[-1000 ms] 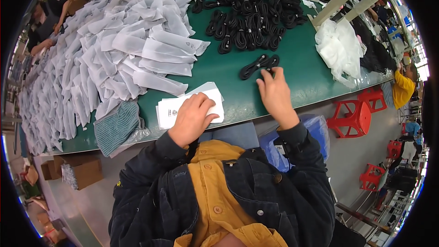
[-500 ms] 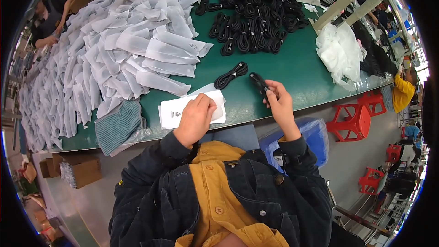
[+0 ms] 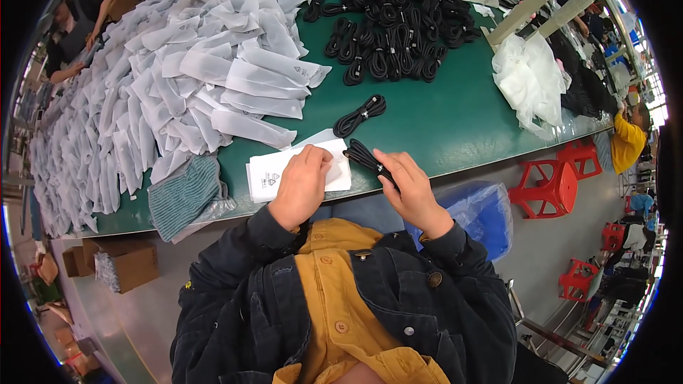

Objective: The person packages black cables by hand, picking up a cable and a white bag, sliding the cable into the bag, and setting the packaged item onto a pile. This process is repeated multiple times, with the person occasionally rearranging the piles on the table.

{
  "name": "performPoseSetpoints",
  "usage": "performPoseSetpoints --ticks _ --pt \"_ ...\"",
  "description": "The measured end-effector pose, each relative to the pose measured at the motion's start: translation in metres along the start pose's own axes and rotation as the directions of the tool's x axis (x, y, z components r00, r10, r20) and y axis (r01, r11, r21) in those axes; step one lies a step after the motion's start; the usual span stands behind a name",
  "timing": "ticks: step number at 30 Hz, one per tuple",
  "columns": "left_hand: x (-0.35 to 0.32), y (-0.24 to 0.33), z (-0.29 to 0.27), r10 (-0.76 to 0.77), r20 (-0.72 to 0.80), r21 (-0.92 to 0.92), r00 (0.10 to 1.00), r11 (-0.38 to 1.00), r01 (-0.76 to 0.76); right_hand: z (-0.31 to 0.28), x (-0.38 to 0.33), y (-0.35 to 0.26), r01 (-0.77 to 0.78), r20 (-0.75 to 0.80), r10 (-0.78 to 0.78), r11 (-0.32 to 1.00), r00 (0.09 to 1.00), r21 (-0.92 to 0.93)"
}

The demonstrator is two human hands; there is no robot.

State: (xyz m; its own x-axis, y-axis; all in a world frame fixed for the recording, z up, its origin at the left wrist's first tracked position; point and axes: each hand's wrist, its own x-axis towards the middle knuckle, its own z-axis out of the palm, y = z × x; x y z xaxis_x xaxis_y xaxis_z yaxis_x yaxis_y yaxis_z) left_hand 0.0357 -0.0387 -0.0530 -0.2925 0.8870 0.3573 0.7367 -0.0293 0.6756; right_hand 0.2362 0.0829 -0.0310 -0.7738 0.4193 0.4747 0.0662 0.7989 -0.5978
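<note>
My right hand [image 3: 410, 188] grips a coiled black cable [image 3: 366, 157], its far end pointing left at the edge of a stack of white plastic bags [image 3: 265, 176]. On that stack rests my left hand [image 3: 302, 183], thumb and fingers pinched together at the top bag's open end. The cable's tip is very close to the bag's mouth; whether it is inside, I cannot tell. Just beyond the stack, a second coiled black cable [image 3: 360, 115] lies by itself on the green table [image 3: 434, 124].
Filled white bags [image 3: 213, 64] form a large heap at left. Many coiled cables [image 3: 398, 21] are piled at the back. A ribbed teal cloth [image 3: 186, 198] lies at the front edge, crumpled clear plastic [image 3: 528, 82] at right. Below the edge stands a blue lined bin [image 3: 480, 220].
My right hand has moved left with the cable, bringing it to the bag stack. My left hand has stayed nearly in place, pinching at the bag.
</note>
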Motion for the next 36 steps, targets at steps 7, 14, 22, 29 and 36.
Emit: performPoseSetpoints --ticks 7,14,22,29,36 --pt "0.001 0.005 -0.005 -0.143 0.074 -0.087 0.987 0.985 0.150 0.002 -0.001 -0.005 0.012 -0.022 -0.013 1.000 1.000 -0.018" --pt "0.000 0.004 -0.007 -0.256 0.064 -0.269 0.964 0.926 0.264 0.002 -0.003 -0.003 0.191 0.091 -0.179 0.972 0.980 -0.141" --pt "-0.004 0.003 -0.006 -0.055 0.061 -0.060 0.997 0.996 0.059 0.005 -0.006 -0.003 0.188 0.039 -0.184 0.974 0.982 -0.129" --pt "0.000 0.016 -0.015 0.023 0.041 -0.287 0.999 0.958 -0.010 0.008 -0.007 0.002 0.150 0.106 -0.151 0.988 0.983 0.024" --pt "0.009 0.025 -0.021 0.301 0.058 -0.141 0.952 0.946 -0.291 0.019 -0.001 -0.007 -0.709 0.420 0.632 0.311 0.651 0.632"
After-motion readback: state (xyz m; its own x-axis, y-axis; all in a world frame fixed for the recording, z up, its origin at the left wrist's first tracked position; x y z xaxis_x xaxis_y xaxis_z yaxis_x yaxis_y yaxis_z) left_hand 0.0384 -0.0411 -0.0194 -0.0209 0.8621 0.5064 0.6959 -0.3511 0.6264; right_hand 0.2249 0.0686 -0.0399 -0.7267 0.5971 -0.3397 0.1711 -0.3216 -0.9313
